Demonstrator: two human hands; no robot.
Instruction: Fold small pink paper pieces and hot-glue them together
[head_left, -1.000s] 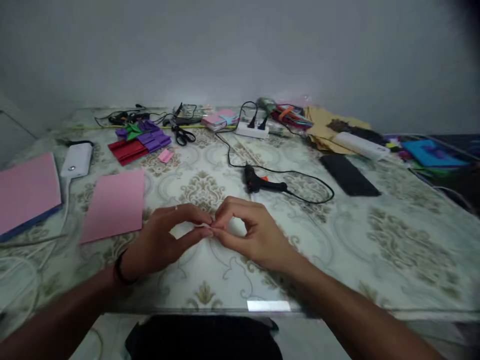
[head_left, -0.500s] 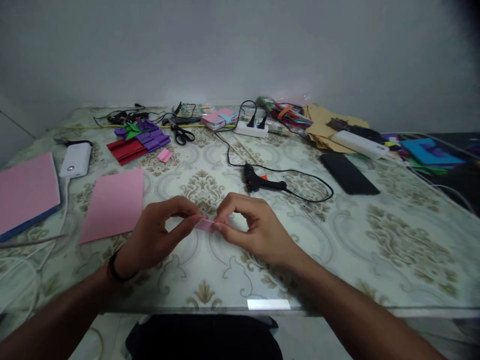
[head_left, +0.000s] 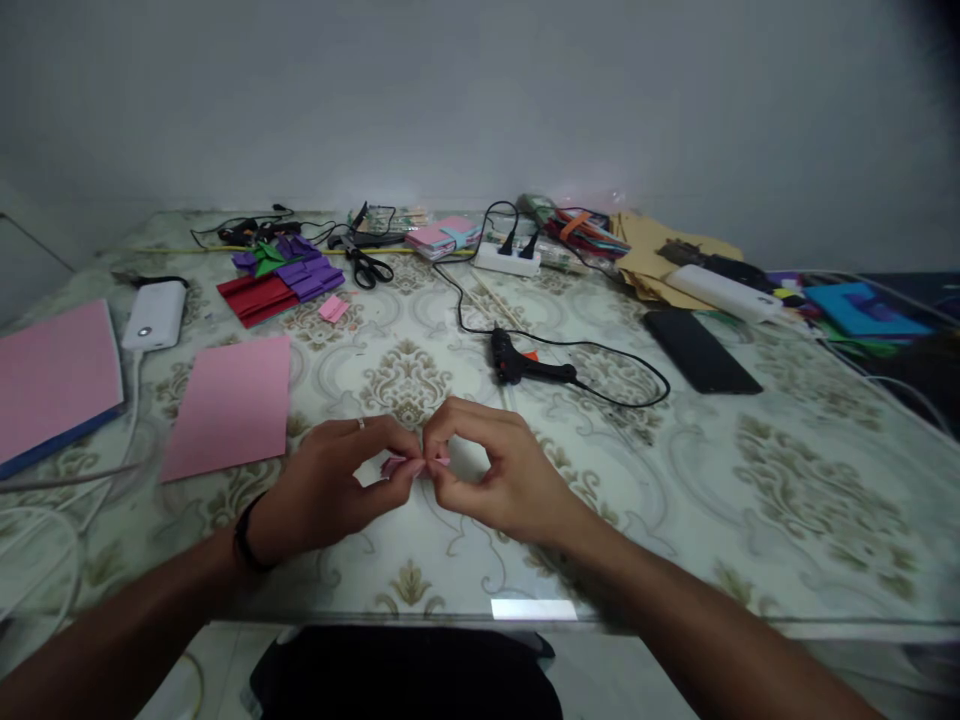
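Note:
Between both hands is a small piece of pink paper (head_left: pixel 391 466), mostly covered by the fingertips. My left hand (head_left: pixel 341 475) pinches it from the left with thumb and forefinger. From the right, my right hand (head_left: pixel 495 465) pinches it too, and the fingertips of the two hands meet. Bits of pink show on either side of the pinch. Left of my left hand lies a flat pink sheet (head_left: pixel 232 405). A black glue gun (head_left: pixel 529 362) rests on its side beyond my right hand, its cord looping right.
Black scissors (head_left: pixel 367 268), folded red paper (head_left: pixel 256 296), purple paper (head_left: pixel 311 275) and a small pink piece (head_left: pixel 333 309) lie farther back. A white power strip (head_left: pixel 508 258) is behind the glue gun. A black phone (head_left: pixel 701 350) lies right; a white power bank (head_left: pixel 155 315) and pink stack (head_left: pixel 56 375) left.
My hands have drawn together and lowered slightly towards me, fingertips now touching. The pink strip that showed between them is now mostly hidden in the pinch.

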